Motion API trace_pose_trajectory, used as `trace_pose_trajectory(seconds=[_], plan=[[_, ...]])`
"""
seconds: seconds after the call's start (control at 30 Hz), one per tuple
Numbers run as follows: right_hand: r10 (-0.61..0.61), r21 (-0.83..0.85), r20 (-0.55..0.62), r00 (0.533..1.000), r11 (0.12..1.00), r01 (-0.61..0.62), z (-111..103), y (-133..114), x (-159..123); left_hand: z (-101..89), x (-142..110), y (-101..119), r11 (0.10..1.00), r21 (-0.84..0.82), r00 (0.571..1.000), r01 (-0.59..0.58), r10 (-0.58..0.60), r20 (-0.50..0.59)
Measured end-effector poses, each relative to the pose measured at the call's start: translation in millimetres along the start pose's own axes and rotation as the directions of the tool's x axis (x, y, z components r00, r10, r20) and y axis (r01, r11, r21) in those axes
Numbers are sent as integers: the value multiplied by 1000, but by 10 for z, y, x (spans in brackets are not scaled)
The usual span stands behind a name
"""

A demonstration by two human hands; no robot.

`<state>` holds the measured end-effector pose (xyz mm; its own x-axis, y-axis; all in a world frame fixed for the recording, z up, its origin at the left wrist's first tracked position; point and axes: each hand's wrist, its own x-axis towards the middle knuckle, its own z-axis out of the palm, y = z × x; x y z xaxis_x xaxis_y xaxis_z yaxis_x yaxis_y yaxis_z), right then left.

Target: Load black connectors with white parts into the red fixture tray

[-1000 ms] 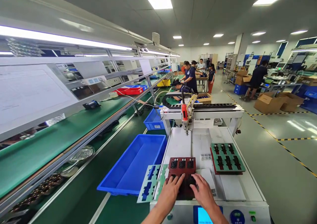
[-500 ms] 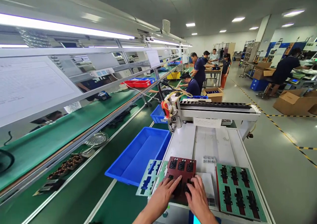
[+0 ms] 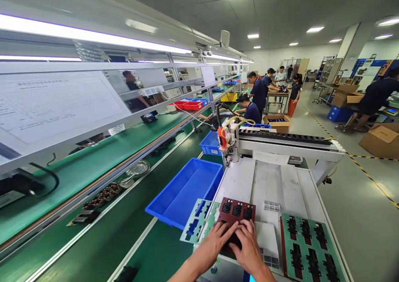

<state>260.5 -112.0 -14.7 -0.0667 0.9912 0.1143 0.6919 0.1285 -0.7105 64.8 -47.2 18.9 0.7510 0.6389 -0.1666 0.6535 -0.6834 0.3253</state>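
Both hands work over a dark red fixture plate (image 3: 225, 216) that carries black plastic parts. Three parts, such as the black plastic part (image 3: 237, 209), show along its far row; the near row is mostly hidden under my fingers. My left hand (image 3: 215, 242) rests on the plate's left side, fingers stretched out, its index reaching the middle. My right hand (image 3: 247, 244) bends over the near right, thumb and fingers around a dark part that is mostly covered. The two index fingers meet. A green cut-out template (image 3: 198, 219) lies to the left of the plate.
To the right lies a green template (image 3: 308, 248) over a red plate, with several black parts in it. A blue bin (image 3: 183, 190) stands at left beside the conveyor (image 3: 137, 236). The white machine's gantry (image 3: 289, 143) spans the bed behind. Co-workers (image 3: 257, 91) are farther back.
My right hand has shifted left over the plate, and its fingers now meet those of my left hand. The whole view has swung slightly left.
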Motion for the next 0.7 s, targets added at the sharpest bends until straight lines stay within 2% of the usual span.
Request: trace_pose_trajectory(seconds=[0.13, 0.2, 0.33, 0.43, 0.5, 0.57, 0.63, 0.7], plan=[[81, -58, -61, 995, 995, -85, 101, 48, 6, -117, 18, -225, 996, -84, 999, 5, -8, -41], [94, -114, -81, 992, 988, -103, 217, 79, -7, -195, 27, -293, 994, -109, 1000, 7, -9, -15], [179, -202, -153, 972, 957, -208, 405, 93, 14, -317, 24, -281, 998, -67, 998, 2, 2, 55], [235, -204, -110, 966, 946, -253, 394, 68, 40, -328, 30, -245, 1000, -26, 997, 11, -9, 80], [208, -192, -92, 974, 956, -222, 335, 76, 13, -277, 35, -271, 996, -88, 995, 17, -8, 98], [167, -186, -111, 980, 965, -185, 269, 133, -61, -164, 29, -336, 972, -231, 998, 41, -27, 61], [177, -206, -145, 973, 957, -204, 219, 235, -165, 14, 10, -414, 933, -348, 993, 88, -108, -38], [208, -244, -169, 963, 938, -245, 194, 346, -264, 232, -13, -478, 917, -376, 964, 134, -209, -166]])
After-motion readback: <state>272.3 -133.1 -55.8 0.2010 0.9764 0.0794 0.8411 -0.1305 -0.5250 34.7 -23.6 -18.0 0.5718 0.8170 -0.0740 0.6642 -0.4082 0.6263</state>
